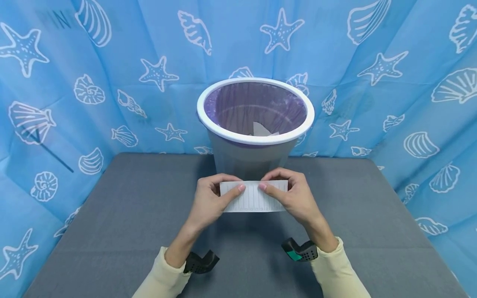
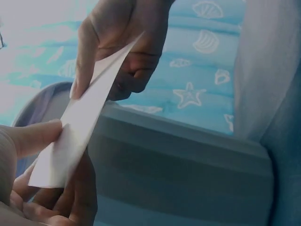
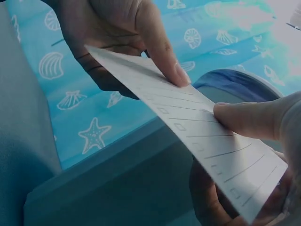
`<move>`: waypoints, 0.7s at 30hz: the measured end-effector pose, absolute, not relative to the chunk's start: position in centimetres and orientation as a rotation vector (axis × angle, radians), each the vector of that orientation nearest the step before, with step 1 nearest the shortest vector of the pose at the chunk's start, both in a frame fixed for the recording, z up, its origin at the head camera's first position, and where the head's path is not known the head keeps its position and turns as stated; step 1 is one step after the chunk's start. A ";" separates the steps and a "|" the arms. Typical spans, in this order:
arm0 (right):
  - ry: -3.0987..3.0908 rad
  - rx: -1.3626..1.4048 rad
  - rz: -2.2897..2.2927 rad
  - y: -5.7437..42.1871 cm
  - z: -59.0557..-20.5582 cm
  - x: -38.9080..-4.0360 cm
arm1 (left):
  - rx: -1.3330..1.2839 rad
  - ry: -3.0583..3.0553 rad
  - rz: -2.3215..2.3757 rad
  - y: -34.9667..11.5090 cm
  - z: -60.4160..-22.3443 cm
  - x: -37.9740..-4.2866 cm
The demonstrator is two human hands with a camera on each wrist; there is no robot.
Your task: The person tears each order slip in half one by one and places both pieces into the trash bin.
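Observation:
A strip of lined white paper (image 1: 254, 200) is stretched level between both hands, just in front of the bin. My left hand (image 1: 210, 196) pinches its left half, thumb on top and fingers behind. The right hand (image 1: 294, 194) pinches the other half the same way, and the two thumb tips stand a little apart near the middle. In the right wrist view the paper (image 3: 188, 125) shows ruled lines and small printed boxes along one edge. The left wrist view shows the paper (image 2: 80, 122) edge-on and slightly bent, in one piece.
Behind the hands stands a grey bin (image 1: 249, 159) with a white rim (image 1: 201, 109) and a purple liner (image 1: 238, 101). White paper pieces (image 1: 261, 129) lie inside it. A grey table (image 1: 149, 215) spreads below, with a blue shell-patterned curtain (image 1: 156, 37) around it.

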State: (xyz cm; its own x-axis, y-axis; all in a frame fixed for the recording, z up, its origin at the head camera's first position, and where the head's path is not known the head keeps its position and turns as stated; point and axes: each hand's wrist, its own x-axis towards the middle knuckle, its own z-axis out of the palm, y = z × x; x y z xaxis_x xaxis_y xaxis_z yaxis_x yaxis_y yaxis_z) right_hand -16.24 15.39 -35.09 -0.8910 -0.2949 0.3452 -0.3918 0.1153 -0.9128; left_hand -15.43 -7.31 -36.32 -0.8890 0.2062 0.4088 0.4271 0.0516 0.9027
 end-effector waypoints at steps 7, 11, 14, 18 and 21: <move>-2.273 0.733 1.933 14.9 -35.3 -15.9 | -0.616 -2.147 -2.073 -7.4 -35.9 -15.1; -2.263 0.765 1.914 14.7 -35.4 -15.8 | -0.660 -2.173 -2.016 -7.3 -35.8 -15.0; -2.258 0.769 1.893 14.7 -35.4 -15.7 | -0.680 -2.173 -1.979 -7.2 -35.8 -15.0; -2.272 0.774 1.859 14.6 -35.3 -15.6 | -0.687 -2.179 -1.955 -7.2 -35.8 -14.9; -2.284 0.782 1.842 14.4 -35.3 -15.5 | -0.701 -2.181 -1.949 -7.3 -35.8 -14.9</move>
State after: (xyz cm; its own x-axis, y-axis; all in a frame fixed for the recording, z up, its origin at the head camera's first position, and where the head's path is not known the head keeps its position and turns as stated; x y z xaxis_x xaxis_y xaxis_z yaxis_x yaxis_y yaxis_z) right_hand -15.50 14.39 -35.30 -0.8622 -0.3226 0.3906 -0.4500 0.1337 -0.8830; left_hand -14.87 -7.28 -35.83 -0.8829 0.2501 0.3973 0.4229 0.0560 0.9045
